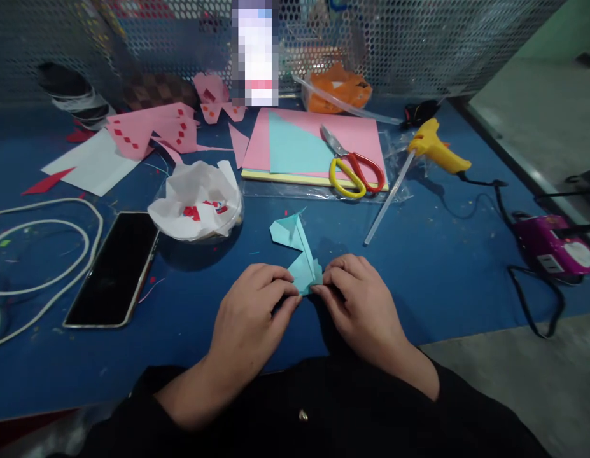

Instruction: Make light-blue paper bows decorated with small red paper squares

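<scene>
A light blue folded paper piece point(305, 270) is held low over the front of the blue table, one wing-like flap pointing up and left. My left hand point(256, 308) pinches its lower left edge between thumb and fingers. On the opposite side, my right hand point(364, 296) pinches the lower right edge, fingertips closed on the paper. Beyond the hands, scissors point(347, 181) with one yellow and one red handle rest on a stack of coloured paper point(256, 149). A light blue sheet point(295, 149) tops part of that stack.
Left of the hands are a phone point(113, 273), a white cable point(97, 232) and a paper-lined bowl point(175, 213) with red scraps. Pink paper butterflies point(137, 133) lie behind. To the right are a yellow glue gun point(440, 149), a glue stick point(390, 197) and a purple box point(545, 242).
</scene>
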The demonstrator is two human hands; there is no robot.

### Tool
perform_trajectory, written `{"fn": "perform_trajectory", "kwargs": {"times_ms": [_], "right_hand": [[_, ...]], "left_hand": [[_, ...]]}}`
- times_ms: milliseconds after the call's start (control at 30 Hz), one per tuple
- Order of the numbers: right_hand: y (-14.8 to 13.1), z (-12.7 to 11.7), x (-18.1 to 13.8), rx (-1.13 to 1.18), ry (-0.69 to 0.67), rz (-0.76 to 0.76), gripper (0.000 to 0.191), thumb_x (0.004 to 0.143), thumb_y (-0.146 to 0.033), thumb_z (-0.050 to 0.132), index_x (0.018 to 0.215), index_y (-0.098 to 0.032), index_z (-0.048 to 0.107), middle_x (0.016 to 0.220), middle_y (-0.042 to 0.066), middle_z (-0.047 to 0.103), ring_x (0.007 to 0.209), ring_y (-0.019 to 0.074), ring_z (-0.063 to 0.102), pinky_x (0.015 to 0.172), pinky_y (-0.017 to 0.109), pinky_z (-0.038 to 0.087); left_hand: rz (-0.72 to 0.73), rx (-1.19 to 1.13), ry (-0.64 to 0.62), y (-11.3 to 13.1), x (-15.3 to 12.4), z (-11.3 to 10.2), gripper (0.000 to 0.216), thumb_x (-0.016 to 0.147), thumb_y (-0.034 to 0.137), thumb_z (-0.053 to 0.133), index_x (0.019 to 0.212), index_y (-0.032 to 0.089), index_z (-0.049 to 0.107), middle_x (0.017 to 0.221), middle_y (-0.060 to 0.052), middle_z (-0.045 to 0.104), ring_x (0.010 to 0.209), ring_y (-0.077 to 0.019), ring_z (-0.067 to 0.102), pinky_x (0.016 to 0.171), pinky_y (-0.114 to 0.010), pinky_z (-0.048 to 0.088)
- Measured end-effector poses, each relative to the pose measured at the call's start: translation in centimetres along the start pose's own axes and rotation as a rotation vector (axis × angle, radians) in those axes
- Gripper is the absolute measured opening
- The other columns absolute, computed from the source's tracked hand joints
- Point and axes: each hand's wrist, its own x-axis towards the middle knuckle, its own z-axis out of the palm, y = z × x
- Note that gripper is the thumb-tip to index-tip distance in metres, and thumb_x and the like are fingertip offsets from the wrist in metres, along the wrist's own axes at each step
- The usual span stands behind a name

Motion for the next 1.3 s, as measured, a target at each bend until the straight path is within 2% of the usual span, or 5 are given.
{"fn": "perform_trajectory", "kwargs": {"times_ms": [267,733,1133,1200,1300], "right_hand": [[0.2,0.3,0.0,-0.002,0.037,0.031,0.014,0.093,-0.025,0.062,0.080,-0.019,0.060,0.085,0.006,0.063,0.081,0.0214,0.055,0.070,0.037,0.044],[0.0,0.6,0.0,-0.052,0.038,0.099,0.017,0.093,-0.029,0.062,0.079,-0.020,0.058,0.091,0.006,0.063,0.084,0.0221,0.060,0.070,0.036,0.040],[-0.3,0.8,0.2,-0.161,0.016,0.037,0.015,0.094,-0.024,0.054,0.080,-0.019,0.054,0.088,0.007,0.061,0.083,0.0241,0.057,0.069,0.036,0.036],[-0.2,0.9,0.2,-0.175,0.019,0.036,0.015,0.094,-0.024,0.053,0.080,-0.020,0.054,0.088,0.007,0.061,0.082,0.0238,0.057,0.068,0.036,0.036],[-0.2,1.1,0.2,-0.177,0.032,0.031,0.014,0.094,-0.025,0.053,0.081,-0.021,0.053,0.087,0.006,0.061,0.080,0.0233,0.056,0.067,0.036,0.036]], "left_hand": [[-0.064,0.006,-0.004,0.4,0.2,0.1,0.009,0.087,0.014,0.066,0.081,0.020,0.068,0.093,-0.004,0.069,0.092,-0.0206,0.062,0.078,-0.036,0.050],[-0.061,0.060,0.009,0.4,0.2,0.4,0.009,0.088,0.016,0.064,0.080,0.020,0.066,0.090,-0.004,0.069,0.090,-0.0213,0.061,0.076,-0.037,0.049],[-0.049,0.086,0.022,0.4,0.1,0.4,0.010,0.087,0.015,0.065,0.078,0.019,0.063,0.088,-0.004,0.067,0.088,-0.0214,0.060,0.076,-0.035,0.048],[-0.018,0.126,0.022,0.3,0.0,0.3,0.003,0.088,0.015,0.065,0.086,0.017,0.065,0.091,-0.005,0.067,0.089,-0.0221,0.060,0.076,-0.035,0.048],[0.146,0.221,0.005,0.1,-0.1,0.3,0.015,0.094,0.015,0.058,0.106,0.016,0.067,0.096,-0.006,0.070,0.091,-0.0227,0.061,0.075,-0.036,0.047]]}}
